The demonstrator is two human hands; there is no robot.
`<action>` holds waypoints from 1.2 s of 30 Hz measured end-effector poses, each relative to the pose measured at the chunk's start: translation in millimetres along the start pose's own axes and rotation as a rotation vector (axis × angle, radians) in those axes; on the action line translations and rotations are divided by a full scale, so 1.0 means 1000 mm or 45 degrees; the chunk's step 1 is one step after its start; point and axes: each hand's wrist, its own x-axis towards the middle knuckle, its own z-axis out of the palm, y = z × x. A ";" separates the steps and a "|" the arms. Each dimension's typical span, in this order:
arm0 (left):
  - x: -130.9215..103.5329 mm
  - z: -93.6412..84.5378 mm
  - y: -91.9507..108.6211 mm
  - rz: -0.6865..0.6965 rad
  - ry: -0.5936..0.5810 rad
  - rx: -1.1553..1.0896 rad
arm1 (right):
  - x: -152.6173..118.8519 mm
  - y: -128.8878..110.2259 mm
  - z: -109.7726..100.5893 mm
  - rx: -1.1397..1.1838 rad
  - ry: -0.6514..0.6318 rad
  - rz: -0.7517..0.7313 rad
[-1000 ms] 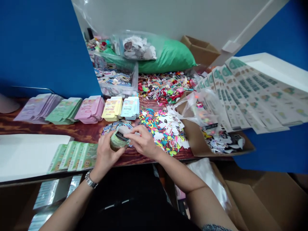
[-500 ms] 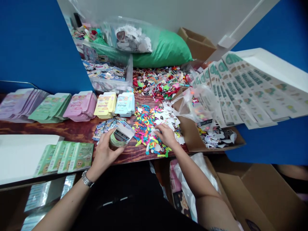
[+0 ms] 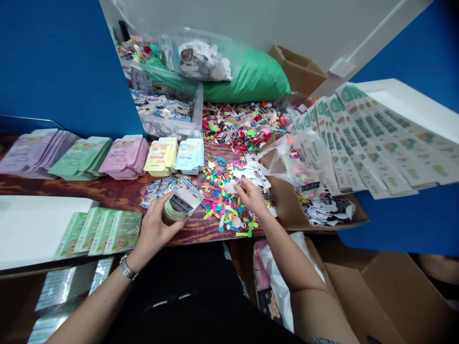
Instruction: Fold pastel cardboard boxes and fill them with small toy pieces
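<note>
My left hand point(image 3: 155, 228) is wrapped round a small green cardboard box point(image 3: 174, 214). The box's flap stands open, and a dark card-like item shows inside. Over a heap of small, brightly coloured balloons point(image 3: 217, 184), my right hand point(image 3: 251, 196) pinches a flat white cut-out point(image 3: 231, 187). More white cut-outs point(image 3: 253, 169) lie just beyond that hand, mixed into the balloons' right side. Behind the held box is a loose pile of printed cards point(image 3: 167, 185). Several closed green boxes point(image 3: 124, 231) lean in a row left of my left hand.
Flattened cartons stand in stacks along the back: purple point(image 3: 30, 150), green point(image 3: 81, 155), pink point(image 3: 124, 155), yellow point(image 3: 160, 155) and blue point(image 3: 190, 155). Trinkets point(image 3: 240, 124) lie behind the balloons. At right are an open cardboard box point(image 3: 290, 205) and fanned printed sheets point(image 3: 376, 138).
My right hand has lifted slightly from the heap, with the white cut-out now plainer between its fingers. My left hand keeps the box in place. The camera view has shifted a little.
</note>
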 end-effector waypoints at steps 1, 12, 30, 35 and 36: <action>0.000 0.000 0.000 0.009 0.003 0.003 | 0.000 -0.003 0.000 -0.040 -0.057 -0.054; -0.003 0.001 0.002 0.094 -0.056 0.097 | 0.009 -0.019 0.030 -0.711 -0.447 -0.178; 0.001 0.022 0.014 0.086 -0.092 0.228 | -0.015 -0.105 0.048 -0.319 -0.215 -0.705; 0.000 0.018 0.008 0.033 -0.093 0.225 | -0.008 -0.084 0.041 -0.290 -0.150 -0.705; 0.000 0.017 0.007 0.020 -0.097 0.225 | -0.003 -0.076 0.037 -0.401 -0.153 -0.581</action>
